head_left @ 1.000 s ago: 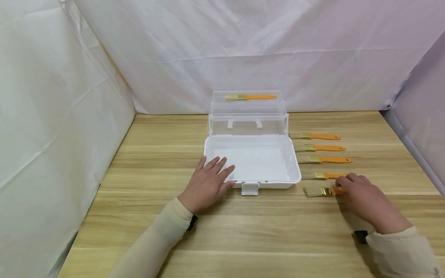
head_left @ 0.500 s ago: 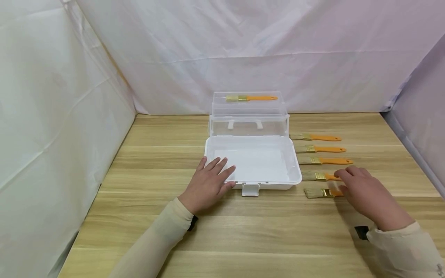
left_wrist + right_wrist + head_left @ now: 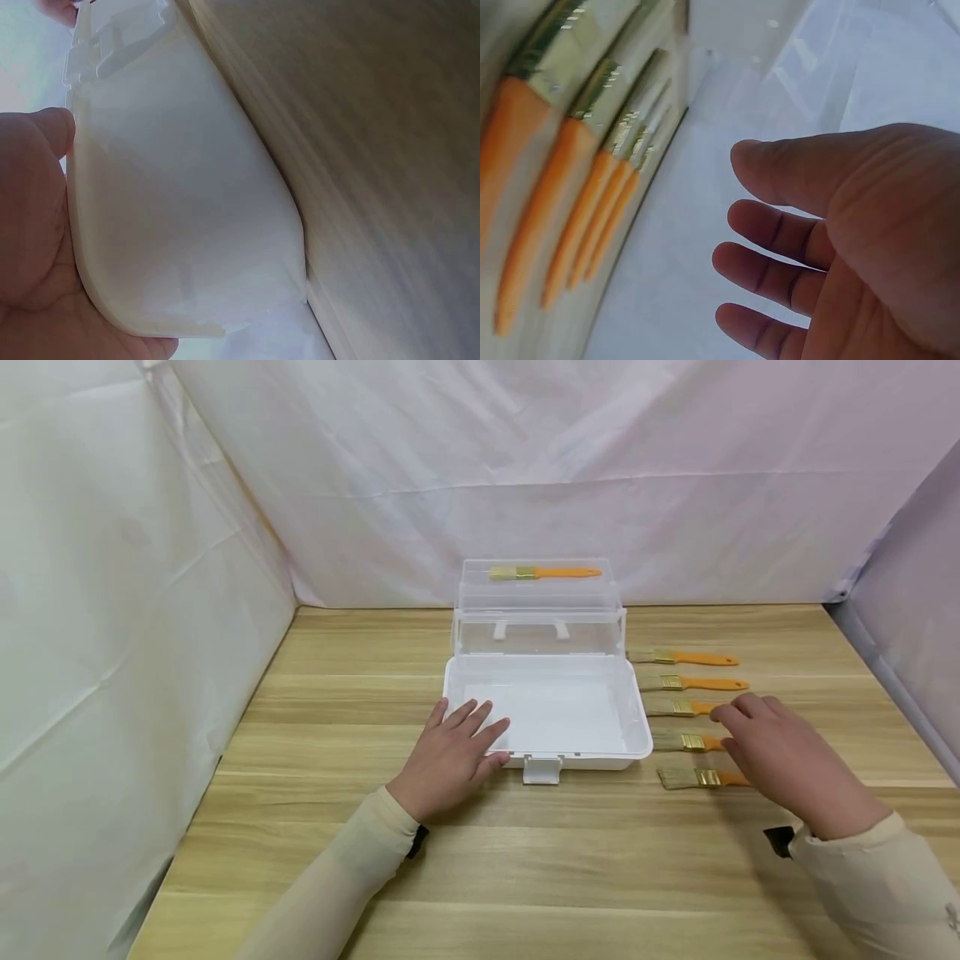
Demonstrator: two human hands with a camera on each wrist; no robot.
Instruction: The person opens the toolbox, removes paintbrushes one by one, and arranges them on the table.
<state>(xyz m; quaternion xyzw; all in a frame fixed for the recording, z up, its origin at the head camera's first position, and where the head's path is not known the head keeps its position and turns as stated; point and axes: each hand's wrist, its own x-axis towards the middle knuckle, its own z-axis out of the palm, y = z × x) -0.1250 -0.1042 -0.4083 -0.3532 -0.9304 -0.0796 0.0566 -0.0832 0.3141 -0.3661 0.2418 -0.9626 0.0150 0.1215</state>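
Note:
An open white plastic box (image 3: 555, 710) with a front latch (image 3: 542, 768) stands on the wooden table. My left hand (image 3: 450, 764) rests with spread fingers on its front left corner; up close, the left wrist view has the palm and thumb against the rim (image 3: 79, 225). Right of the box lie several paintbrushes with orange handles, in a column, bristles to the left. Over the handles hovers my right hand (image 3: 795, 760), partly covering the nearest brush (image 3: 697, 778) and the middle brush (image 3: 678, 707). In the right wrist view its fingers (image 3: 769, 277) are loosely extended and hold nothing.
Behind the box its clear raised lid (image 3: 540, 597) stands up, with another paintbrush (image 3: 547, 572) lying across the top section. White cloth walls (image 3: 562, 485) close off the back and sides of the table (image 3: 540, 868).
My right hand has let go of the nearest paintbrush, lifted and moved away from me along the column of handles. My left hand and the box stay put.

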